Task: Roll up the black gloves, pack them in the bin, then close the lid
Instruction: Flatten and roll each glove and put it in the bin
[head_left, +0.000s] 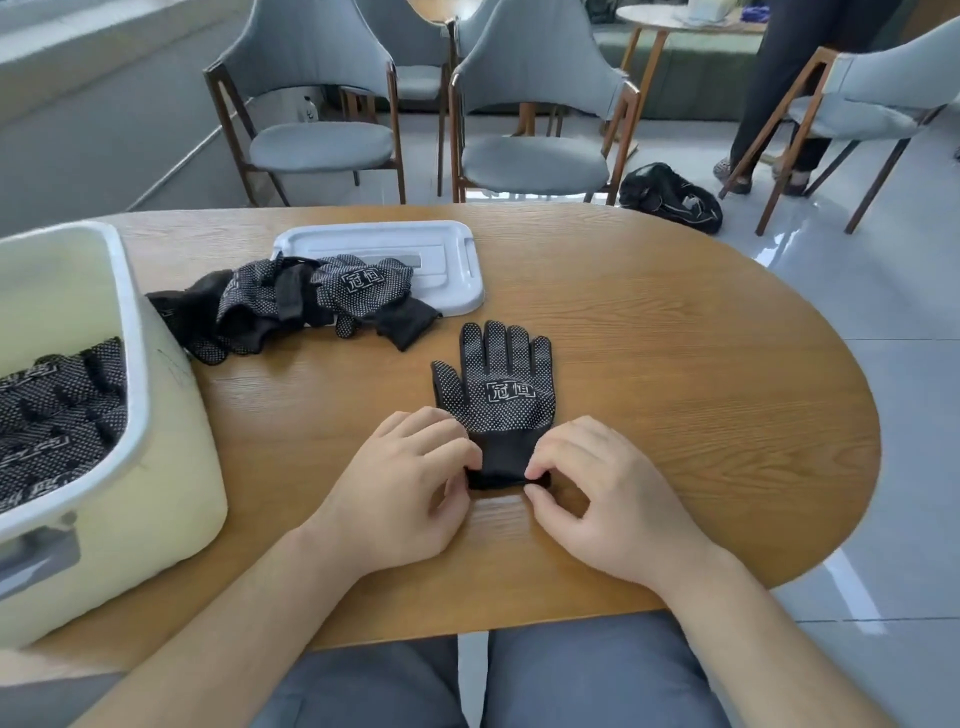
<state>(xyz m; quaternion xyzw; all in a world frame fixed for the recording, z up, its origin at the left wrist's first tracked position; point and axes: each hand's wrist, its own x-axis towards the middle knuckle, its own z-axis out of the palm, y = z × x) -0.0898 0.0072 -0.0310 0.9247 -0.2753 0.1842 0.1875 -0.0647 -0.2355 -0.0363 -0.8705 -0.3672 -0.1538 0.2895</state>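
On the table (675, 364), left hand (400, 483) and right hand (597, 499) pinch the flat glove's (496, 392) cuff.

Glove pile (291, 301) between bin (136, 332) and lid (441, 244)

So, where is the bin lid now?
In the head view the lid lies on the far side of the table, left of centre, right of the bin, the glove pile overlapping its near-left edge.

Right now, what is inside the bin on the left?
Inside the bin lie black gloves with white dots, packed together. They cover the floor beneath them, and the frame edge cuts off the rest, so their count cannot be told.
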